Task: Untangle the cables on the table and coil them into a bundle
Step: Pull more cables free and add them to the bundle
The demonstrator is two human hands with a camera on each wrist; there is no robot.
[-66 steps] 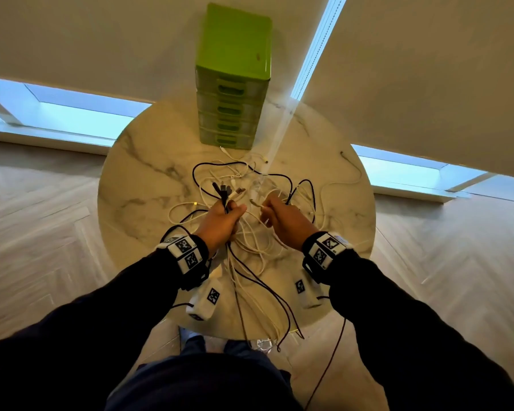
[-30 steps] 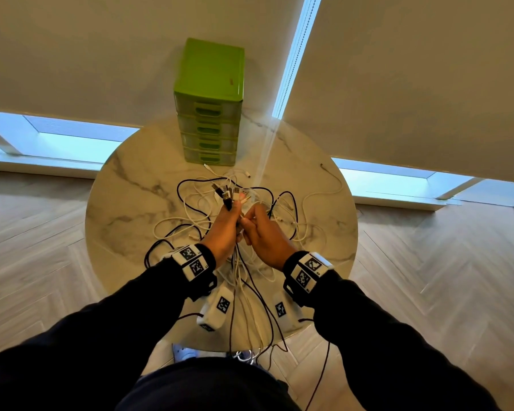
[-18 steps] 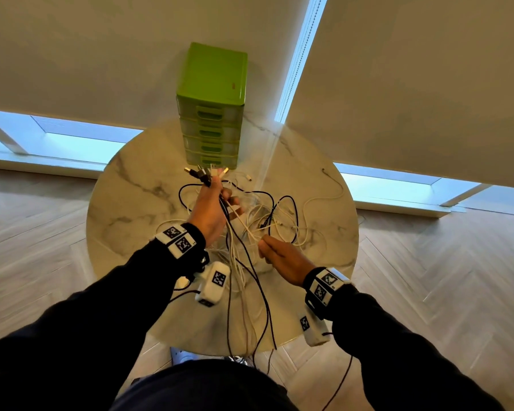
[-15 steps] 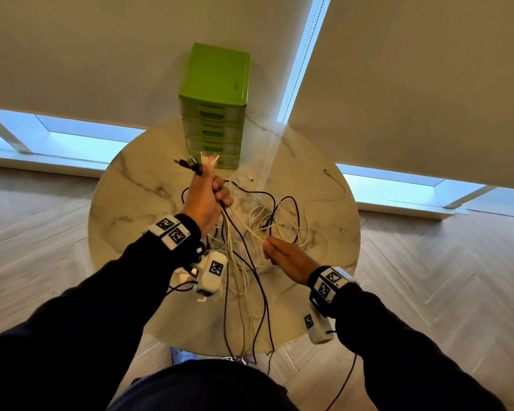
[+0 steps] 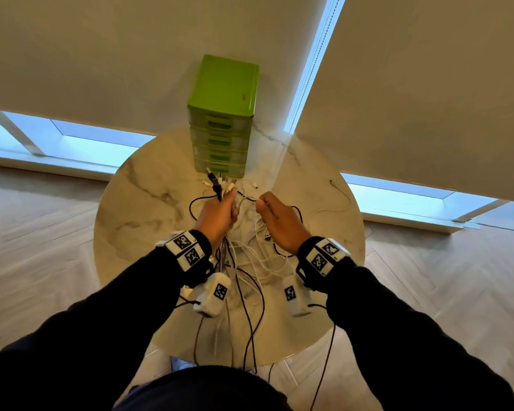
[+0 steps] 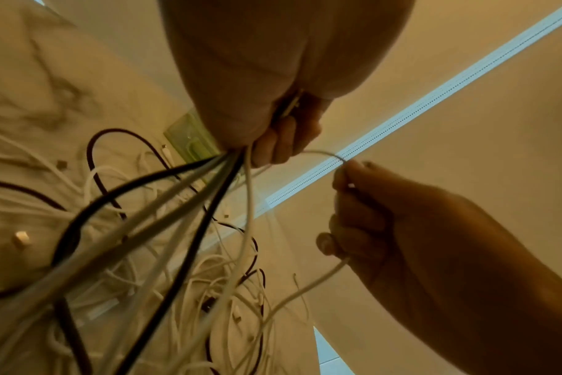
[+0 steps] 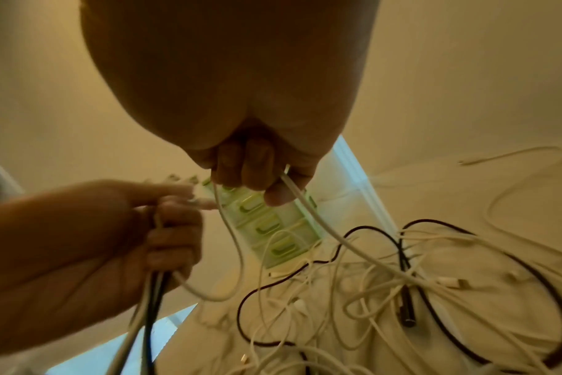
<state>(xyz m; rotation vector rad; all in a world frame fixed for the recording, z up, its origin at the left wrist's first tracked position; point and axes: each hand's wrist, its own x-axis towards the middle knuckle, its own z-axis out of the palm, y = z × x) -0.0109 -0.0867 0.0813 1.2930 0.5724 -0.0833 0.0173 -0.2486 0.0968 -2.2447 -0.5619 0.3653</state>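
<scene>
A tangle of white and black cables (image 5: pixel 258 256) (image 7: pixel 385 286) lies on the round marble table (image 5: pixel 137 215). My left hand (image 5: pixel 218 213) (image 7: pixel 164 223) is raised above it and grips a bunch of cable ends (image 5: pixel 220 185), plugs sticking up. The cables (image 6: pixel 164 228) hang down from its fist. To the right, my right hand (image 5: pixel 275 216) (image 6: pixel 363 210) pinches one thin white cable (image 6: pixel 308 291) (image 7: pixel 321 223). That cable loops across to the left fist.
A green drawer unit (image 5: pixel 223 120) stands at the table's far edge, just beyond the hands. Several cables hang over the near edge (image 5: pixel 250 330) toward my lap. A loose white cable (image 5: pixel 336 200) lies at the right. Wooden floor surrounds the table.
My right hand has risen from low near the table up beside the left hand, now pinching a white cable. The left hand stays raised with the bunch of ends.
</scene>
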